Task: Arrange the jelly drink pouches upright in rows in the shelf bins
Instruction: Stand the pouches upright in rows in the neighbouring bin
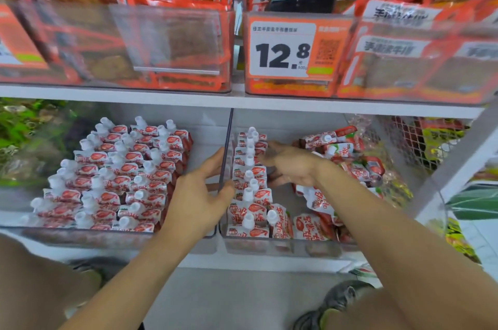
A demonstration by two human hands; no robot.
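the biggest risk sat in the right bin [269,246]: the one upright row [249,176] along its left wall had nothing bracing its open side, so a nudge from the right hand [289,165] could, i judged, tip the pouches over like dominoes toward the loose pile [345,168]. that hand lay against the row's right side with its fingers reaching in among the pouches – whether it pinched one or only pressed them i could not tell. the left hand [200,192] was curled over the divider [225,157] between the two bins, thumb on one side and fingers on the other; if it let go or pushed, the bin might shift and the row slump. the pile itself could slide into the cleared gap and jam it.

the pouches were small and white with red print and a white screw cap on top – soft, so likely to sag when unsupported. the left bin [107,234] held them standing in neat rows, caps up, filling most of it. in the right bin only that left row and a few at the front stood; the rest lay tumbled on their sides.
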